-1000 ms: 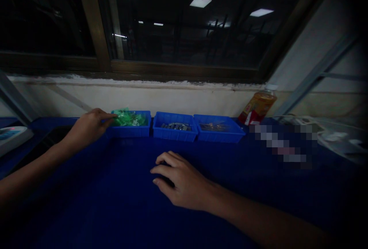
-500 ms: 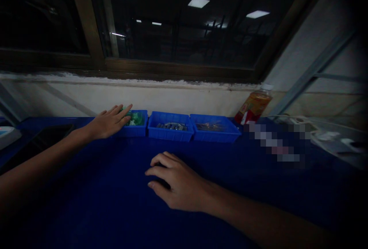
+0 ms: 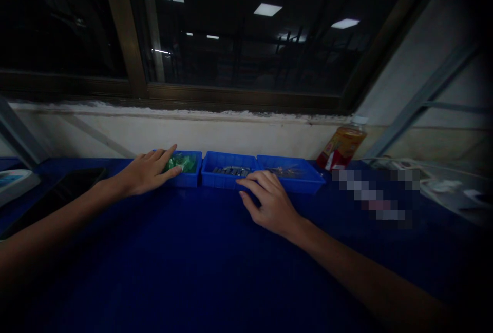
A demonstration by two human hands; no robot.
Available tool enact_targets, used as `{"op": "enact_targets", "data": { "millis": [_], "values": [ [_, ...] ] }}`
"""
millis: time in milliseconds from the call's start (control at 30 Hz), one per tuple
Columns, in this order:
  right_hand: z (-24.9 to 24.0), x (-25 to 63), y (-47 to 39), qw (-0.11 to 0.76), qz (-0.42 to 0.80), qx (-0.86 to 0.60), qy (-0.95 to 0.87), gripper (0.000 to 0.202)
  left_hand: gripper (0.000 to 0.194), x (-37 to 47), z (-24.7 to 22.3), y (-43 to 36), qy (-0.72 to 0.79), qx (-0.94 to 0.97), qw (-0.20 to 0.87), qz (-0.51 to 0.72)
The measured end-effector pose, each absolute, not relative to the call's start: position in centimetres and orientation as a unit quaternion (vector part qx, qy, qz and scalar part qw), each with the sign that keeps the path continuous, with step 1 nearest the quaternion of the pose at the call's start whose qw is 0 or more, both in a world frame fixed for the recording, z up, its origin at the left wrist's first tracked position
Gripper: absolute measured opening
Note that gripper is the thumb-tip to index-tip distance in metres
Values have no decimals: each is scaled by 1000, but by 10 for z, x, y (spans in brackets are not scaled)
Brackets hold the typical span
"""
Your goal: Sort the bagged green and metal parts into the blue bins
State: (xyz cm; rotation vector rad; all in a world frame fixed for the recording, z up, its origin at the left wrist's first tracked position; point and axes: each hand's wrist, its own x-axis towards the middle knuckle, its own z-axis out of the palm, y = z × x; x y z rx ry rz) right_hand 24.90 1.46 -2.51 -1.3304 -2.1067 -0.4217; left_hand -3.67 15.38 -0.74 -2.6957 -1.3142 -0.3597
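Observation:
Three blue bins stand in a row against the wall. My left hand (image 3: 145,173) is open, fingers spread, over the left side of the left bin (image 3: 188,181), which holds green pieces (image 3: 185,162). Grey metal parts (image 3: 231,171) lie in the middle bin (image 3: 217,181). In the right bin (image 3: 304,185) are thin, brownish pieces (image 3: 287,171). My right hand (image 3: 267,198) is open at the front of the middle and right bins, its fingertips near their rims and nothing visible in it.
A bottle of amber drink (image 3: 342,144) leans at the back right. Cables and small items (image 3: 442,187) lie at the far right. On the left are a dark flat object (image 3: 73,184) and a white device (image 3: 15,185). Behind the blue table (image 3: 185,266) is a window.
My right hand has moved forward and to the right, from the table's middle to the bins. My left hand stays at the left bin, thumb and fingers slightly shifted. The view has shifted slightly.

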Motion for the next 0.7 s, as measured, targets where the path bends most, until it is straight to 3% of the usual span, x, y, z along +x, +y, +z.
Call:
{"op": "enact_targets", "data": {
  "millis": [133,233,367,500,600,700],
  "values": [
    [-26,249,16,295,-169,-551,-762,32,97,-43,-4,164,-425,-891,82,-138],
    [-28,253,19,276,-177,-563,-759,30,112,-49,5,174,-392,-914,51,-87],
    [-27,250,17,279,-195,-566,-751,29,100,-54,7,174,-366,-926,0,-92],
    [-18,239,4,344,-181,-527,-756,22,89,-58,-6,135,-397,-892,85,-200],
    [-15,221,-3,405,-77,-489,-769,23,75,-60,-16,89,-423,-843,183,-278],
    [-19,191,-2,449,81,-484,-747,44,71,-53,-19,53,-413,-841,224,-268]
  ]
}}
